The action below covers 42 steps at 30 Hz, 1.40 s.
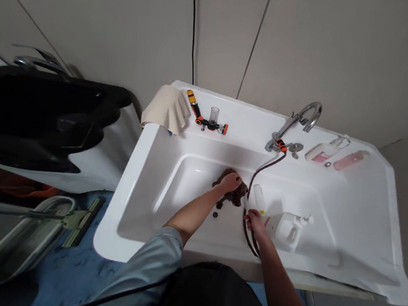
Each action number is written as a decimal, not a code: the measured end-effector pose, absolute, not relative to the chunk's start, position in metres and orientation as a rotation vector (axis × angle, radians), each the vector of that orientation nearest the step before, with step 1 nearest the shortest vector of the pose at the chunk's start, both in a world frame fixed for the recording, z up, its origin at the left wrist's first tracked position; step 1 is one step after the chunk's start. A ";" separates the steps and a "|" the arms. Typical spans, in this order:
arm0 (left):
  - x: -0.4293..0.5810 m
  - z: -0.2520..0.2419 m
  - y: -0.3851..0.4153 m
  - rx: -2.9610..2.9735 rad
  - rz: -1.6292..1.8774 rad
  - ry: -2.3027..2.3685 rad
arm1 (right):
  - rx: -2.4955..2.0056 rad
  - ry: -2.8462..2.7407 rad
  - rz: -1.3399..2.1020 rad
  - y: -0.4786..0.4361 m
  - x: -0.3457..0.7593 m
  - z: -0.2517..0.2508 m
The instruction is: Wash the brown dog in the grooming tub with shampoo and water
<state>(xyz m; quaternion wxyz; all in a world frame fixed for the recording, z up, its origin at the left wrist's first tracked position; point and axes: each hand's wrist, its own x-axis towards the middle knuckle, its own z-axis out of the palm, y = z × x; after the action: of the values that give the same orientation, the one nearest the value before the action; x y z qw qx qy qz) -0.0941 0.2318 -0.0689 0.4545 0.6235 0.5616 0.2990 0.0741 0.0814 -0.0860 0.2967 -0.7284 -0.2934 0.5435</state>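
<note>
A small brown furry animal (235,195) stands in the deep white tub (151,166). My left hand (229,181) rests on its back with the fingers curled over the fur. My right hand (254,220) is closed around a dark hose (261,171) just right of the animal. The hose runs up to the chrome tap (295,126) on the tub's back ledge. A white bottle (258,198) and a white pump jug (289,228) lie in the tub beside my right hand.
On the back ledge lie a beige cloth (166,109), an orange and black hose nozzle (203,116) and two pink bottles (336,156). A black wash basin (38,119) stands at left. A squeegee (74,219) and a metal tray (13,244) lie on the blue floor.
</note>
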 end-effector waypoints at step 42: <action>-0.107 -0.133 0.153 0.832 0.982 1.558 | -1.634 -0.937 1.753 0.061 0.001 -0.061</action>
<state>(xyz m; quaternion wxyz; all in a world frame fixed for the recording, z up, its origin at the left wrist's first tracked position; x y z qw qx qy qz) -0.1067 0.1527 -0.1325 0.5314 0.3486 0.6531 0.4118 0.0012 0.0614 -0.0612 0.2805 -0.6096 -0.3497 0.6538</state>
